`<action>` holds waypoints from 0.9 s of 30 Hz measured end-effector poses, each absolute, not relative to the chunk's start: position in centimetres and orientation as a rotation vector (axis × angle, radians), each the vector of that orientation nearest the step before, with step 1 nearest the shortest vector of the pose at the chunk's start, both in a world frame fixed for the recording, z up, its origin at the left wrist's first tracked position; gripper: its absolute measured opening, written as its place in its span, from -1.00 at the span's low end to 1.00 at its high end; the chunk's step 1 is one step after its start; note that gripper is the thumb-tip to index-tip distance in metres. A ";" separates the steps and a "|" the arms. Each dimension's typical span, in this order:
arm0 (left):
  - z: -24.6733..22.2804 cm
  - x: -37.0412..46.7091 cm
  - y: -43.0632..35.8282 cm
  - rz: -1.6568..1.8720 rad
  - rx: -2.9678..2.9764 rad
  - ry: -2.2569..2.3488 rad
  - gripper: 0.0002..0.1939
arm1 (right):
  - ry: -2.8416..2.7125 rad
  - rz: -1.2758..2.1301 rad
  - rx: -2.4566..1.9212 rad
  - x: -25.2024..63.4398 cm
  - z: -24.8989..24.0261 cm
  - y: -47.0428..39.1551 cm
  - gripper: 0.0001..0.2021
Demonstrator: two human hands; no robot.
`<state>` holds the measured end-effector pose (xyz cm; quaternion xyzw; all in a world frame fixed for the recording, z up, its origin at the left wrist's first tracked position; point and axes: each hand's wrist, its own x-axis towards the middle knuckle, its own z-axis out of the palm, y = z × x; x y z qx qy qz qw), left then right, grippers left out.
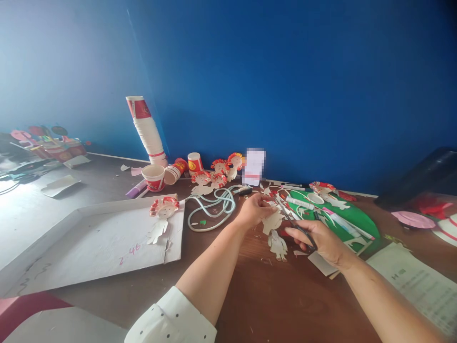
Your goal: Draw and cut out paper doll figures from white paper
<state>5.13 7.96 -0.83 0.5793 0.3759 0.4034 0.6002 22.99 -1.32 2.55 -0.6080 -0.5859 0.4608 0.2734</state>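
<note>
Pinched in my left hand [255,209] is a white paper cutout [273,221], roughly doll-shaped, held above the brown table. My right hand [316,238] grips black-handled scissors [305,233], whose blades point up and left beside the cutout. Whether the blades touch the paper I cannot tell. Just below lies another white paper doll body [277,245] on the tabletop. Paper scraps and red bits are scattered around the blades. To the right, a green sheet [364,219] carries a marker [300,204], a pink pen [341,220] and cup rims.
A leaning stack of paper cups [148,131] stands by the blue wall, with a single cup [154,177] in front. Finished-looking paper dolls with red curled hair [202,178] rest behind a pale coiled cable [214,209]. A white box lid [96,247] holds one doll [162,216]. A printed sheet [414,281] lies right.
</note>
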 end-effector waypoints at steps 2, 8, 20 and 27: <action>-0.7 5.1 7.9 0.934 1.343 0.878 -0.50 | -1.582 1.233 -1.636 23.0 2.6 -1.3 -0.65; -0.1 4.9 7.5 0.917 1.341 0.901 -0.53 | -1.574 1.234 -1.661 22.6 3.4 -1.5 -0.65; 0.4 4.8 7.3 0.898 1.359 0.979 -0.52 | -1.544 1.232 -1.698 22.3 3.8 -1.6 -0.64; 0.2 5.0 7.4 0.926 1.340 0.977 -0.51 | -1.528 1.248 -1.680 22.4 3.8 -1.6 -0.60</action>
